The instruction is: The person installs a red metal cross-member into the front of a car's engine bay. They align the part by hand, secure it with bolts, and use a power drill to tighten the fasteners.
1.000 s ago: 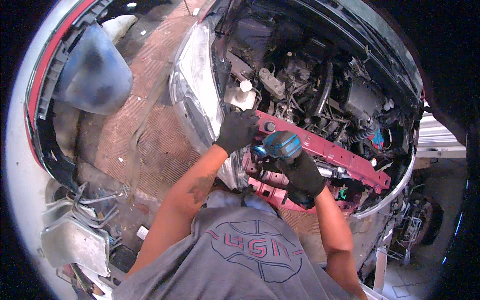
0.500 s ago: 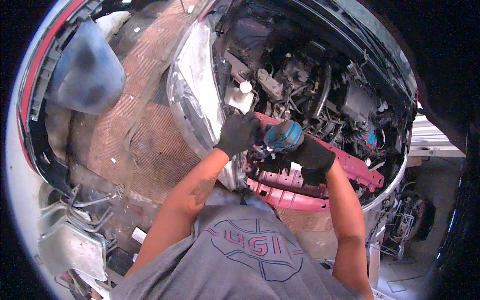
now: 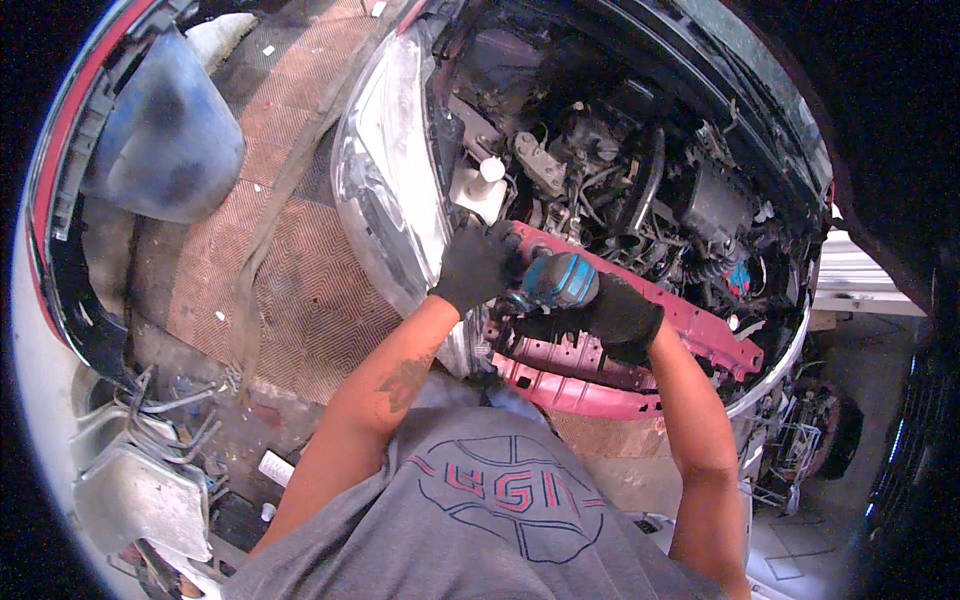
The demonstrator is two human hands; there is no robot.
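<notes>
Centrally, the black-gloved right hand (image 3: 622, 318) has its fingers clamped on a blue power drill (image 3: 558, 282); the black-gloved left hand (image 3: 478, 262) grips its front, over a red metal crossbar (image 3: 700, 322).

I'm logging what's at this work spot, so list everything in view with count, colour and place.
power tool: one, teal and black, over the red panel, held in the right hand
front panel: one, red, across the car's open nose
engine bay: one, dark, behind the panel
reservoir: one, white with a white cap, left in the bay
headlight: one, clear, left of the bay
bumper cover: one, grey-blue, on the floor upper left
metal parts: several, grey, lower left
brick floor: reddish
left hand: black glove, beside the tool
right hand: black glove, gripping the tool
</notes>
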